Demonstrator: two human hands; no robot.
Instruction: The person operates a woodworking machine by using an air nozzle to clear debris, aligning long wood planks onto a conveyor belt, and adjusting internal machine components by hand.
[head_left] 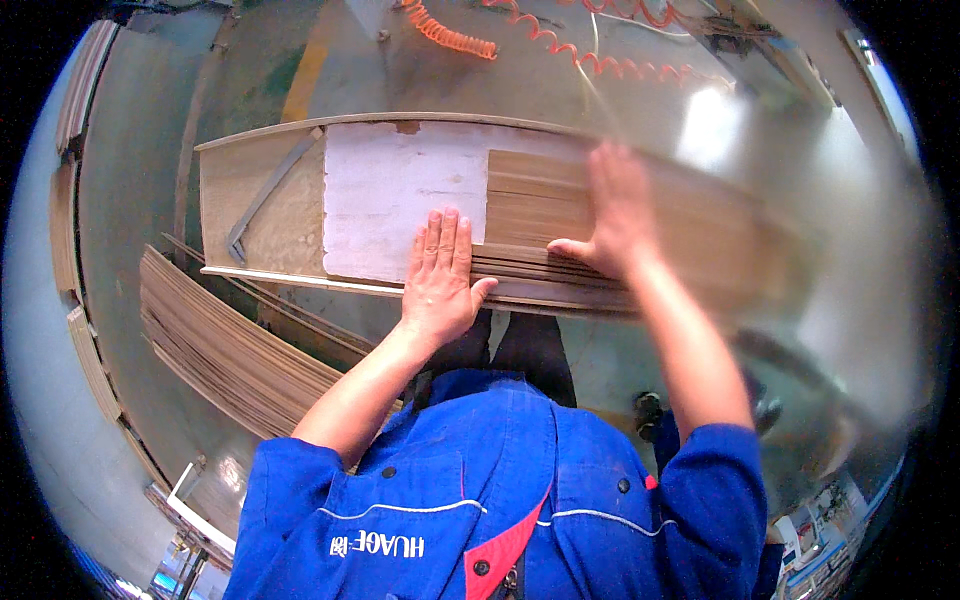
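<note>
There are two hands (pixel 438 280) (pixel 622 215), one white panel (pixel 395 200), one grey bar (pixel 274 187), one workbench (pixel 228 185)

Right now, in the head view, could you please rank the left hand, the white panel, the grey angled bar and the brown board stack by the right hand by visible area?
Largest: brown board stack
White panel
Left hand, perhaps helped by nearness
Smallest: grey angled bar

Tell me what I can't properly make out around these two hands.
All in the head view:
Right hand: fingertips smeared by blur.
Brown strips: right end lost in blur.
Lower-left plank stack: right end hidden behind the left forearm.
Orange coiled hose: cut off by the upper edge.
</note>
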